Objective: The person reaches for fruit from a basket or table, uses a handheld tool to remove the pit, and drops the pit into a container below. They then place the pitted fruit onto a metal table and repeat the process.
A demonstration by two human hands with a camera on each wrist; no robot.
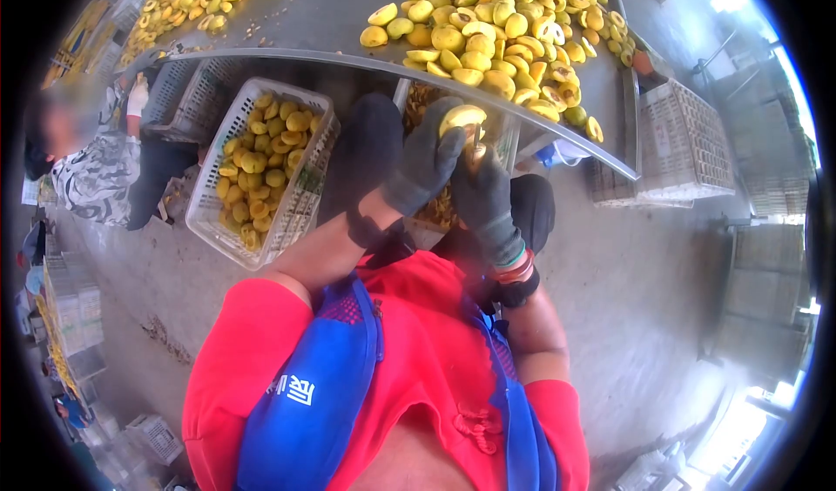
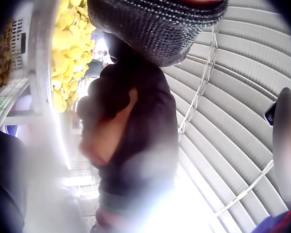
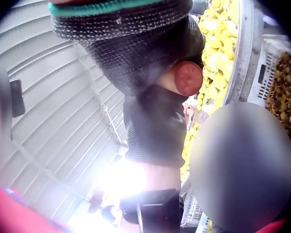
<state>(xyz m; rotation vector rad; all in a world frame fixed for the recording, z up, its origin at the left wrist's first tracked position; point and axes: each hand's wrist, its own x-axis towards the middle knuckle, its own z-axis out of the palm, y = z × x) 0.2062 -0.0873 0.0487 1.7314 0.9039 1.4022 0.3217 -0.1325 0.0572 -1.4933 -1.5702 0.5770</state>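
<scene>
Both hands wear dark knit gloves and meet above the lap. My left hand [image 1: 424, 162] grips a yellow peach half [image 1: 462, 117], its cut side showing at the top of the fingers. Close against the fruit, my right hand [image 1: 484, 202] holds a small hand tool [image 1: 476, 147] with a slim metal part toward the peach. The rounded reddish end of the tool's wooden handle [image 3: 188, 78] sticks out of the right fist in the right wrist view. The tool's working tip is hidden at the fruit.
A metal table [image 1: 322, 21] with a raised rim bears a large heap of peach halves [image 1: 488, 38]. A white crate of peaches [image 1: 261, 169] stands at the left; another crate with brown pits [image 1: 420, 99] sits below the hands. Another person [image 1: 96, 164] sits at the far left.
</scene>
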